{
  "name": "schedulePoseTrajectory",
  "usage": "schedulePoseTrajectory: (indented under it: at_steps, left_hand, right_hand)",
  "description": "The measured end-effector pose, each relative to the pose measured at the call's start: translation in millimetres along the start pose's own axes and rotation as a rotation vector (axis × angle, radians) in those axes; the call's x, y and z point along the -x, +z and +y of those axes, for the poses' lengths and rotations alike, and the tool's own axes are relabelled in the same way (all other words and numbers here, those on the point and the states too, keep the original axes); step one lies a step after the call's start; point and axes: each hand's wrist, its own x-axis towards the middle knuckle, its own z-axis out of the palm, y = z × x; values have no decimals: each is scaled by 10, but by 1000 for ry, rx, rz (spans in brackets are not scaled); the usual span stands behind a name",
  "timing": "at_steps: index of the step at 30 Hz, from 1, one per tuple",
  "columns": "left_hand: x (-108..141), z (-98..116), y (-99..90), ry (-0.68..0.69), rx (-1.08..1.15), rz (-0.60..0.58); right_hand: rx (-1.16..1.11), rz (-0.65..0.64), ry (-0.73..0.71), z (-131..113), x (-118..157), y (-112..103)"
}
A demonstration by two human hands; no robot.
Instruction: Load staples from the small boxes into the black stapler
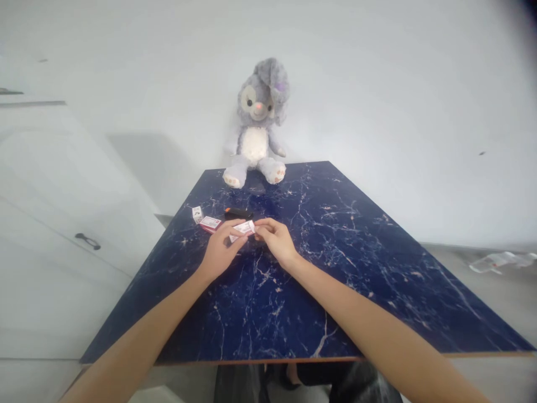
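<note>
Over the middle of the blue marbled table, my left hand (221, 246) is closed on a small white and pink box (242, 229), its fingers on the box's left part. My right hand (274, 238) pinches the right end of the same box. Just left of my left hand lies another white and dark pink box (210, 223). A small white box (197, 215) stands farther left, beside it. Behind the held box lies a black object with an orange end (238, 214).
A grey plush rabbit (255, 143) sits at the table's far edge, against the wall. The blue marbled table (293, 313) narrows away from me. On the left is a white cabinet with a dark handle (88, 241). Clear plastic items (501, 261) lie beyond the table's right side.
</note>
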Motion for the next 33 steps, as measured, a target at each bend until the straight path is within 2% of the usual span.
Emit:
schedulePoseTrajectory:
  at_steps: [5, 9, 14, 21, 24, 28, 30, 33]
  left_hand:
    - [6, -15, 46, -76, 141, -43]
    - [24, 4, 26, -126, 64, -53]
    - [33, 4, 30, -178, -4, -89]
    - [-2, 49, 28, -61, -115, -129]
    - [-9, 45, 4, -37, -156, -120]
    - [-30, -44, -60, 16, -225, -81]
    - [-51, -86, -100, 42, -299, -67]
    - [-99, -115, -176, 71, -461, -75]
  right_hand:
    - [40, 69, -16, 39, -25, -3]
    - [131, 22, -88, 8, 29, 54]
    - [150, 31, -170, -28, 90, 115]
    - [232, 91, -131, -54, 108, 65]
    - [375, 80, -243, -93, 174, 113]
    - [495, -13, -371, -120, 261, 200]
    - [557, -40, -408, -144, 263, 182]
    - [779, 24, -462, -230, 208, 60]
